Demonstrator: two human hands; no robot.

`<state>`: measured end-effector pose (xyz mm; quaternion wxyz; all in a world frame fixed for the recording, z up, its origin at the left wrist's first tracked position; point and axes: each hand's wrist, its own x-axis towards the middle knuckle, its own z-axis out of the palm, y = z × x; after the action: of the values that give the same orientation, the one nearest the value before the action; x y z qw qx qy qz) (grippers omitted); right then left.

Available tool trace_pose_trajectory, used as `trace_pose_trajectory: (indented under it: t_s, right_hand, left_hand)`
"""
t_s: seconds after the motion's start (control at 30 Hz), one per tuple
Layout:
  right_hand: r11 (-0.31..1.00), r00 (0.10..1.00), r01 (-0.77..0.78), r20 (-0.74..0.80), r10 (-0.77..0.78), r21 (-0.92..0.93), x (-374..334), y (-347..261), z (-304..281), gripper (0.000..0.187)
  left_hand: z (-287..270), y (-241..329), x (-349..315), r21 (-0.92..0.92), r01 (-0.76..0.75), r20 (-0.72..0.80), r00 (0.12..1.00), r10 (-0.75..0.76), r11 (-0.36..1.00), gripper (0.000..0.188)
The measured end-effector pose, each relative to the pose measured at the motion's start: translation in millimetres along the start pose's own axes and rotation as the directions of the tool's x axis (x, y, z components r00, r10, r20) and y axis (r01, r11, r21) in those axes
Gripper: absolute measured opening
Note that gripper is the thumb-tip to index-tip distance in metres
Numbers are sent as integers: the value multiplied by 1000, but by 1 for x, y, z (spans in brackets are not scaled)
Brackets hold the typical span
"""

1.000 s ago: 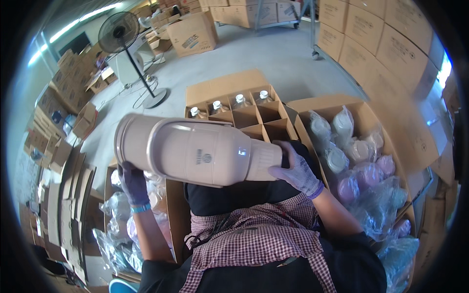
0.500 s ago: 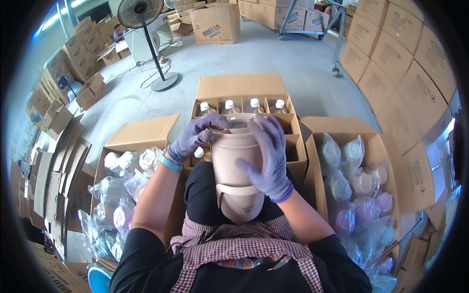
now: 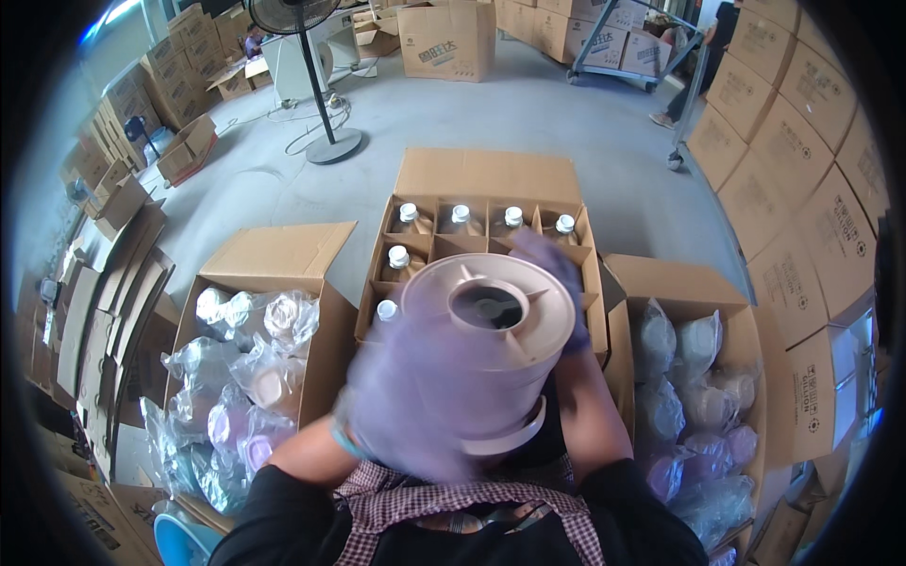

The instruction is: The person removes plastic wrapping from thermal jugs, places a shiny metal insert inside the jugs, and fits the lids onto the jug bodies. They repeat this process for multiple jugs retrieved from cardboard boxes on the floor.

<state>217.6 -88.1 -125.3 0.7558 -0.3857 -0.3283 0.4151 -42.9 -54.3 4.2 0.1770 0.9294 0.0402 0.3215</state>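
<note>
A pinkish-beige plastic jug [image 3: 543, 316] is held over my lap. Its round top faces up, with a dark hole in the middle and short ribs around it. My right hand [image 3: 559, 274], in a purple glove, wraps round the far right side of the jug. Across the near left side is my left hand [image 3: 406, 396], also gloved and smeared by motion. It covers much of the jug's body, and its fingers cannot be made out. Beyond the jug, white-capped bottles [image 3: 461, 223] stand in the divided carton [image 3: 486, 174].
An open carton [image 3: 335, 330] at the left and another [image 3: 618, 368] at the right hold several plastic-wrapped items. Stacked cartons [image 3: 802, 151] line the right side. A pedestal fan [image 3: 330, 146] and a wheeled trolley [image 3: 613, 47] stand farther off. Flattened cardboard [image 3: 99, 330] leans at the left.
The jug has tipped so its top faces up toward me, and it sits nearer. My left hand moved from the rim down to its near side; the right shifted to the far right.
</note>
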Motion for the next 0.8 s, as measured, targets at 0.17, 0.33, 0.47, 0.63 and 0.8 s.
trace_pose_trajectory:
  t_s: [0.17, 0.33, 0.47, 0.63, 0.8]
  right_hand:
    - [194, 582, 778, 569, -581, -597, -97, -75, 78, 60]
    - [982, 940, 106, 338, -48, -155, -28, -45, 39, 72]
    - [586, 729, -626, 653, 206, 514, 56, -6, 24, 84]
    - [918, 937, 123, 260, -232, 377, 96, 53, 88, 75]
    - [492, 859, 505, 363, -361, -709, 70, 102, 75, 72]
  left_hand:
    - [53, -97, -15, -959, 247, 143, 848, -510, 142, 85]
    - [13, -20, -12, 138, -96, -68, 992, 106, 986, 88]
    - [-15, 14, 53, 289, -15, -48, 998, 31, 957, 94]
    - [-3, -156, 25, -328, 448, -162, 840, -517, 832, 66]
    - [75, -158, -29, -931, 337, 133, 669, -732, 139, 45]
